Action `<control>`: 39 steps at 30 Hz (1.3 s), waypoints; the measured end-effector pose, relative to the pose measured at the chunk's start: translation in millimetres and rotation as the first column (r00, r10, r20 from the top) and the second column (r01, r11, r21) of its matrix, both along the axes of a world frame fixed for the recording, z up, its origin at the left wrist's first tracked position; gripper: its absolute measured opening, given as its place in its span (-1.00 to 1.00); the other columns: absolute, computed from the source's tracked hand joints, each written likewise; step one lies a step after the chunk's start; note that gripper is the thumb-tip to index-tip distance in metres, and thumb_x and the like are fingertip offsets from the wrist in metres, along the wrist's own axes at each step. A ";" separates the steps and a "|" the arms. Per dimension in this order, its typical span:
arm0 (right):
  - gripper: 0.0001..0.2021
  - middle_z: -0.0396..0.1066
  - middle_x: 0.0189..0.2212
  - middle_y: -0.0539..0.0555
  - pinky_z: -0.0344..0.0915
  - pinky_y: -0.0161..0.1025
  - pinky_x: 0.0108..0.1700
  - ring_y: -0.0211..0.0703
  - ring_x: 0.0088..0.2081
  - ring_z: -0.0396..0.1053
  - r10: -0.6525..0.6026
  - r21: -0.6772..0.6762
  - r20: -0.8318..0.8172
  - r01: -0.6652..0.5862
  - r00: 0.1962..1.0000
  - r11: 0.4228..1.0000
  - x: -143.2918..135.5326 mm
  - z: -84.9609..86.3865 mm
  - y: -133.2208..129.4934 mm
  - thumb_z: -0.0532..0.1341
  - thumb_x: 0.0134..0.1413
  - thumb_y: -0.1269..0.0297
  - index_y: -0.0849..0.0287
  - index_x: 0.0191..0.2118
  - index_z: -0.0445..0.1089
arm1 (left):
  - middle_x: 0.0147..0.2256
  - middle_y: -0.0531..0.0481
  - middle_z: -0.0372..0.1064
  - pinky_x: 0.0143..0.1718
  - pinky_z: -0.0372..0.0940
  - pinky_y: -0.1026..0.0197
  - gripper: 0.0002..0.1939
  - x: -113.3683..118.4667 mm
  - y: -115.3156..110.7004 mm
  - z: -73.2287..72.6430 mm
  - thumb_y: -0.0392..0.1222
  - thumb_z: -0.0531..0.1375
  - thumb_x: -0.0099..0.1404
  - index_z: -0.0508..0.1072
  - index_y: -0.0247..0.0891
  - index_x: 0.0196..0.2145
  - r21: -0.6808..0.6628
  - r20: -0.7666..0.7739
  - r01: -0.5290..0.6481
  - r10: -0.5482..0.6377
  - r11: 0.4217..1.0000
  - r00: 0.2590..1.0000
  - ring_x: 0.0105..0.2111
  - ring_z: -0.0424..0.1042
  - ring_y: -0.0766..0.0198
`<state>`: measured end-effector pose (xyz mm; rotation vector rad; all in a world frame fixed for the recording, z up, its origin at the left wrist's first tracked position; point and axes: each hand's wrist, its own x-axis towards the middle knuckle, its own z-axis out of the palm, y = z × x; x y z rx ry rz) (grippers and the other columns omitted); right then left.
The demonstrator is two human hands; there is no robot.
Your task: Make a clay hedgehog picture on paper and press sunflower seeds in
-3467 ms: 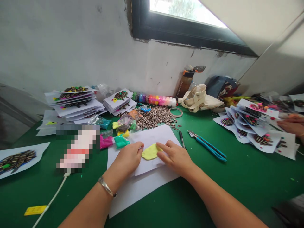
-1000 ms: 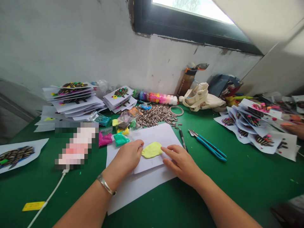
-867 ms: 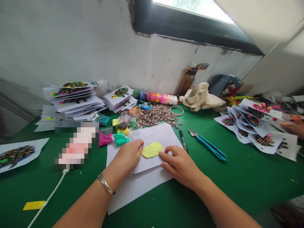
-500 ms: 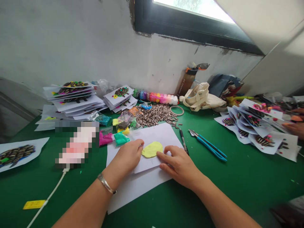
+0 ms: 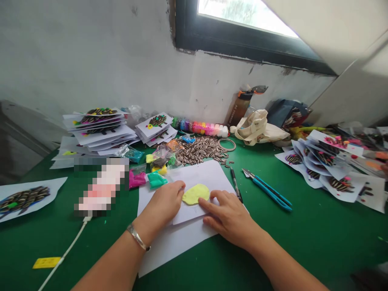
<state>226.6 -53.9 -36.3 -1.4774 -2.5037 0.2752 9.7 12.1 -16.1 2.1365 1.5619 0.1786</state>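
Observation:
A flat yellow oval of modelling clay lies on a small white sheet of paper, which rests on a larger white sheet. My left hand, with a silver bracelet at the wrist, sits over the small sheet's left edge. Its fingers are curled close together beside the clay's left end, and their undersides are hidden. My right hand has its fingers apart, and the index fingertip touches the clay's lower right edge. Faint pencil lines show just below the clay.
Bagged clay, sunflower seeds and a tape ring lie beyond the sheets. A pen and blue-handled cutter lie right. Seed-picture stacks stand left and right. A blurred hand shows at far right.
The whole view has shifted slightly, so everything sits a little lower. My right index finger has slid a little left along the clay's lower edge. The left hand stays beside the clay.

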 end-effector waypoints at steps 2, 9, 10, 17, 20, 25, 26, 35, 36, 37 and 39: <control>-0.60 0.29 -0.06 0.15 0.21 -0.04 -0.09 0.02 -0.11 0.27 0.010 0.005 0.022 -0.011 1.000 1.000 0.2 0.8 -1.3 0.11 0.22 0.07 -0.13 0.16 0.26 | -0.15 -0.13 0.50 -0.18 0.23 0.16 -0.71 -0.5 -0.8 -0.1 -0.23 -0.03 0.36 0.44 -0.22 -0.10 0.006 0.002 -0.002 0.002 1.000 1.000 -0.14 0.45 0.08; -0.55 0.29 -0.05 0.15 0.21 -0.05 -0.06 -0.01 -0.11 0.28 0.008 -0.011 -0.038 -0.009 0.999 1.000 1.2 -2.2 0.1 0.07 0.24 0.03 -0.11 0.23 0.17 | -0.17 -0.13 0.50 -0.19 0.23 0.15 -0.71 -0.5 -0.5 0.0 -0.22 -0.03 0.36 0.45 -0.23 -0.11 0.003 0.014 0.010 -0.010 1.000 1.000 -0.15 0.46 0.08; -0.55 0.29 -0.06 0.15 0.21 -0.05 -0.06 0.00 -0.11 0.28 0.007 -0.011 -0.035 -0.008 0.999 1.000 -0.4 -2.2 -0.6 0.08 0.24 0.03 -0.11 0.22 0.19 | -0.16 -0.14 0.50 -0.18 0.23 0.15 -0.71 -0.2 -0.5 0.0 -0.22 -0.03 0.36 0.45 -0.23 -0.11 0.003 0.014 0.010 -0.010 1.000 1.000 -0.15 0.45 0.08; -0.60 0.29 -0.04 0.15 0.22 -0.02 -0.07 0.02 -0.10 0.28 0.016 -0.026 -0.036 -0.017 0.999 1.000 -1.9 -1.6 -4.1 0.10 0.23 0.05 -0.10 0.16 0.26 | -0.16 -0.11 0.50 -0.18 0.23 0.17 -0.71 -0.5 -0.9 0.4 -0.22 -0.03 0.36 0.44 -0.21 -0.11 0.005 0.023 0.009 -0.009 1.000 1.000 -0.14 0.45 0.10; -0.57 0.29 -0.02 0.16 0.23 -0.05 -0.04 0.00 -0.08 0.29 0.001 -0.036 -0.097 -0.004 0.995 0.999 1.8 -3.3 -1.7 0.08 0.25 0.08 -0.08 0.22 0.19 | -0.15 -0.13 0.50 -0.18 0.23 0.15 -0.70 -0.7 0.0 -0.3 -0.22 -0.04 0.36 0.44 -0.22 -0.10 -0.004 0.010 0.008 -0.008 1.000 1.000 -0.14 0.45 0.07; -0.63 0.31 -0.05 0.16 0.24 -0.03 -0.05 0.02 -0.08 0.30 0.018 -0.018 -0.082 -0.019 0.996 1.000 0.4 -2.2 -3.2 0.09 0.24 0.07 -0.06 0.13 0.31 | -0.16 -0.11 0.50 -0.19 0.23 0.15 -0.70 -0.4 0.4 -1.5 -0.22 -0.04 0.36 0.45 -0.21 -0.10 0.002 0.001 0.005 -0.005 1.000 1.000 -0.15 0.45 0.08; -0.64 0.31 -0.05 0.16 0.24 -0.02 -0.04 0.02 -0.07 0.30 0.023 -0.015 -0.084 -0.024 0.996 1.000 0.1 -1.6 -3.6 0.10 0.23 0.07 -0.06 0.12 0.32 | -0.16 -0.11 0.50 -0.19 0.23 0.16 -0.70 -0.3 0.2 -1.3 -0.22 -0.03 0.36 0.45 -0.20 -0.10 0.002 0.001 0.002 -0.002 1.000 1.000 -0.15 0.45 0.09; -0.61 0.30 -0.04 0.14 0.34 -0.25 -0.12 -0.17 -0.16 0.37 -0.162 -0.148 -0.319 0.120 0.934 0.982 17.7 -6.8 6.6 0.04 0.28 0.14 0.04 0.17 0.29 | -0.15 -0.12 0.51 -0.20 0.23 0.14 -0.70 1.1 1.2 1.6 -0.23 -0.02 0.33 0.45 -0.20 -0.09 -0.025 -0.031 0.000 -0.001 1.000 1.000 -0.16 0.45 0.06; -0.63 0.30 -0.06 0.14 0.33 -0.24 -0.13 -0.17 -0.18 0.36 -0.171 -0.134 -0.314 0.135 0.934 0.982 18.5 -6.7 7.0 0.04 0.28 0.14 0.06 0.14 0.32 | -0.15 -0.12 0.51 -0.20 0.23 0.14 -0.70 1.0 1.6 1.3 -0.23 -0.02 0.33 0.44 -0.20 -0.09 -0.027 -0.032 -0.002 0.001 1.000 0.999 -0.16 0.45 0.06; -0.64 0.31 -0.09 0.14 0.33 -0.23 -0.13 -0.16 -0.18 0.35 -0.165 -0.112 -0.297 0.138 0.940 0.984 18.4 -6.3 7.0 0.05 0.27 0.15 0.06 0.11 0.35 | -0.16 -0.12 0.51 -0.20 0.23 0.15 -0.70 0.9 2.0 0.9 -0.23 -0.02 0.33 0.44 -0.20 -0.09 -0.028 -0.029 -0.002 0.001 1.000 1.000 -0.16 0.45 0.07; -0.68 0.32 -0.13 0.13 0.31 -0.20 -0.12 -0.14 -0.19 0.33 -0.129 -0.063 -0.242 0.117 0.962 0.991 16.2 -5.1 6.5 0.08 0.25 0.17 0.06 0.05 0.40 | -0.15 -0.12 0.50 -0.21 0.22 0.15 -0.70 0.6 2.6 0.1 -0.23 -0.03 0.33 0.44 -0.20 -0.10 -0.026 -0.020 0.002 -0.002 1.000 1.000 -0.17 0.45 0.07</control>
